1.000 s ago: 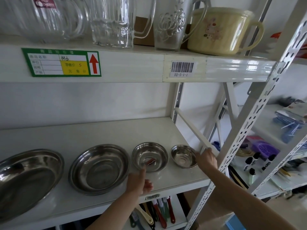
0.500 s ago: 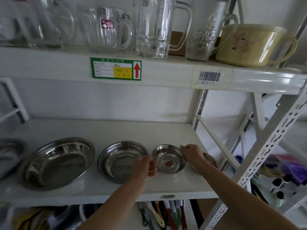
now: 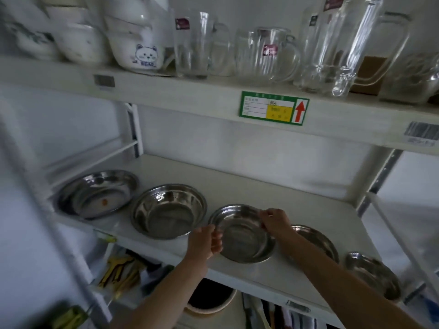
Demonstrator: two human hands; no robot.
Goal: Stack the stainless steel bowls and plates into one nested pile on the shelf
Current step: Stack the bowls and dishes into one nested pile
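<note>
On the white shelf [image 3: 237, 184] five stainless steel vessels stand in one row, none of them nested in another; the row goes from the far left to the near right. At the far left lies the large shallow plate [image 3: 97, 193], with a small orange spot on its bottom; just beside it, to the right, stands the deep bowl [image 3: 168, 211], and their rims are very near but I cannot tell if they touch. Next comes the middle plate [image 3: 242, 236], and both hands are on it; the left hand [image 3: 204, 241] grips its left rim, the fingers curled around the edge; the right hand [image 3: 273, 222] pinches the far right rim with the fingertips, the forearm crossing over the next vessel. If the middle plate is lifted or rests on the shelf, I cannot tell. To the right, partly behind the right forearm, is a smaller plate [image 3: 318, 241]; at the near right end stands the smallest bowl [image 3: 375, 274], apart from the others. Above, on the upper shelf [image 3: 190, 93], stand white ceramic cups [image 3: 142, 51] at the left and glass mugs [image 3: 266, 55] to the right; a green label [image 3: 273, 110] with a red arrow is on its front edge.
</note>
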